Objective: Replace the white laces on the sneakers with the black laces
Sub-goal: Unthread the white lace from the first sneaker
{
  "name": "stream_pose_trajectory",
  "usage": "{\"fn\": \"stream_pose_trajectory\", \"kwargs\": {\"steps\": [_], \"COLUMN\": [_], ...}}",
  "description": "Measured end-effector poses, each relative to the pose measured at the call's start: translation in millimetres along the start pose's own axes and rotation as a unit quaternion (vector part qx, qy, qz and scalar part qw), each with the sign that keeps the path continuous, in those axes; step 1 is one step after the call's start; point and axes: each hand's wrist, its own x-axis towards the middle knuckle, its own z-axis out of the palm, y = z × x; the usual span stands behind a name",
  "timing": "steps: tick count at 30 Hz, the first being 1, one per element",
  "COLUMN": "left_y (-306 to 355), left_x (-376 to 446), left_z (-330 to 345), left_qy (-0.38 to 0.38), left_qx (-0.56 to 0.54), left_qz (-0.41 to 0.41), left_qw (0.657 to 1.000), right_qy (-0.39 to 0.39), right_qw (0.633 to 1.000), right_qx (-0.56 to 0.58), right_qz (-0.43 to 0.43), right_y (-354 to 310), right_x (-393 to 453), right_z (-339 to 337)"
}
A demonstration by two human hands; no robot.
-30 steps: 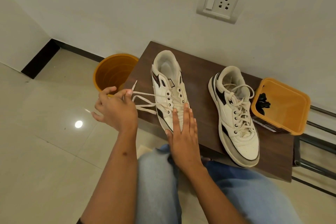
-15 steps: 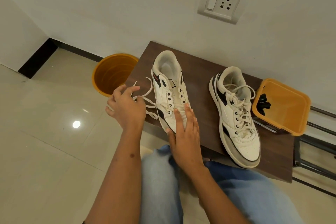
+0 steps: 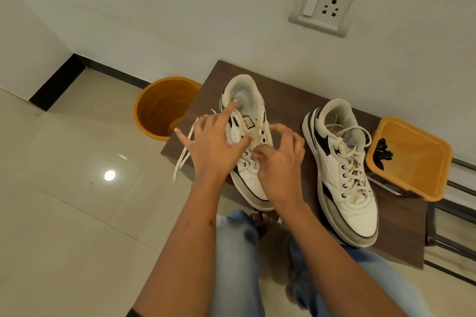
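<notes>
Fingers of the right hand are pinching the white lace at the eyelets of the left sneaker; left hand is lying over it, fingers spread. Both hands are hiding the lacing. Tongue label is showing, print unreadable. Two sneakers are sitting on the desk; the right sneaker is staying fully laced. One loose lace end is hanging off the desk. Black laces are lying in one orange tub; one orange bin is standing on the floor.

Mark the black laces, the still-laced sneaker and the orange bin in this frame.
black laces (image 3: 383,153), head view, on the bundle's middle.
still-laced sneaker (image 3: 359,213), head view, on its toe cap.
orange bin (image 3: 164,108), head view, on its inner wall.
</notes>
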Motion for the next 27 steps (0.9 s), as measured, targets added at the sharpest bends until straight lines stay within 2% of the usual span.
{"fn": "stream_pose_trajectory", "kwargs": {"steps": [2, 4, 6, 9, 12, 14, 16, 18, 20, 22, 23, 25, 27], "left_y": [-7, -12, -13, -15, -14, -11, -11, -14, -17, -18, -18, -17, -17], "left_x": [0, -1, -2, -3, -5, -7, -8, -7, -5, -4, -4, -4, -4], "left_z": [-1, -3, -4, -3, -5, -7, -7, -6, -4, -3, -2, -1, 0], "left_qy": [-0.002, -0.008, -0.018, -0.035, -0.044, -0.050, -0.049, -0.042, -0.041, -0.045, -0.048, -0.052, -0.057], "left_qx": [-0.014, -0.031, -0.055, -0.093, -0.108, -0.117, -0.111, -0.090, -0.083, -0.085, -0.088, -0.092, -0.097], "left_qz": [0.007, 0.005, 0.001, -0.010, -0.009, -0.005, -0.002, -0.006, -0.011, -0.013, -0.015, -0.016, -0.017], "left_qw": [1.000, 0.999, 0.998, 0.995, 0.993, 0.992, 0.993, 0.995, 0.996, 0.995, 0.995, 0.994, 0.993], "right_qy": [0.042, 0.090, 0.106, 0.097, 0.012, -0.042, -0.054, -0.018, 0.079, 0.197, 0.226, 0.220, 0.157], "right_qw": [0.994, 0.971, 0.961, 0.989, 0.999, 0.996, 0.995, 0.999, 0.994, 0.959, 0.946, 0.958, 0.985], "right_qx": [0.076, 0.142, 0.140, 0.028, -0.040, -0.071, -0.067, -0.035, 0.021, 0.084, 0.093, 0.050, -0.018], "right_qz": [0.068, 0.170, 0.215, 0.111, 0.001, -0.033, -0.049, -0.025, 0.069, 0.183, 0.211, 0.179, 0.063], "right_y": [5, 10, 14, 12, -1, -9, -12, -9, 1, 14, 20, 21, 12], "right_x": [-5, -12, -16, -14, -8, -7, -6, -2, 1, 1, -1, -8, -12], "right_z": [-10, -20, -28, -32, -22, -9, 0, -4, -20, -39, -47, -54, -47]}}
